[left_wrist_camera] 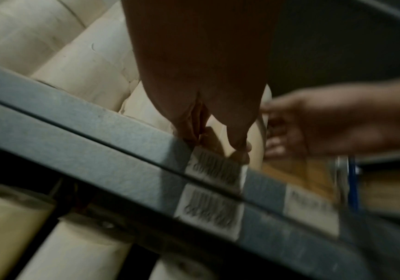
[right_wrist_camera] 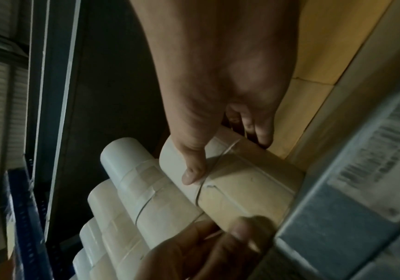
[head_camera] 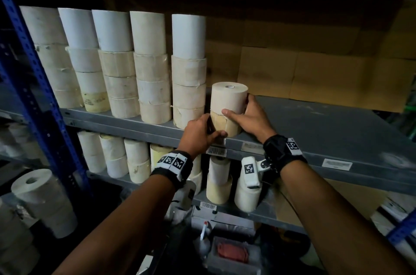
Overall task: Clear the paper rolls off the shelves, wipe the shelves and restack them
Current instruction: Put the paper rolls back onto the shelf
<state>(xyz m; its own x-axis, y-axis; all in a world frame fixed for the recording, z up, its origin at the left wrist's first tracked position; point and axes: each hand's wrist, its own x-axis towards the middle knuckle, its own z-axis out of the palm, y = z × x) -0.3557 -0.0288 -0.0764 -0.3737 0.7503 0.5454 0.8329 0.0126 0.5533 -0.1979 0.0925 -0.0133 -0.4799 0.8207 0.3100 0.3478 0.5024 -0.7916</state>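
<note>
at centre frame, on the shelf (head_camera: 315,121) edge, a two-high stack: left hand (head_camera: 200,133) curls round the bottom roll (head_camera: 225,123), right hand (head_camera: 247,117) clasps the top roll (head_camera: 228,96); likely light, stiff, smooth-sided, so grip the sides low, steadying the joint

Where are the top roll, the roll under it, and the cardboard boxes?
top roll (head_camera: 227,99), head view, front of its side.
bottom roll (head_camera: 222,122), head view, its tan wrapper.
cardboard boxes (head_camera: 326,72), head view, front face.
</note>
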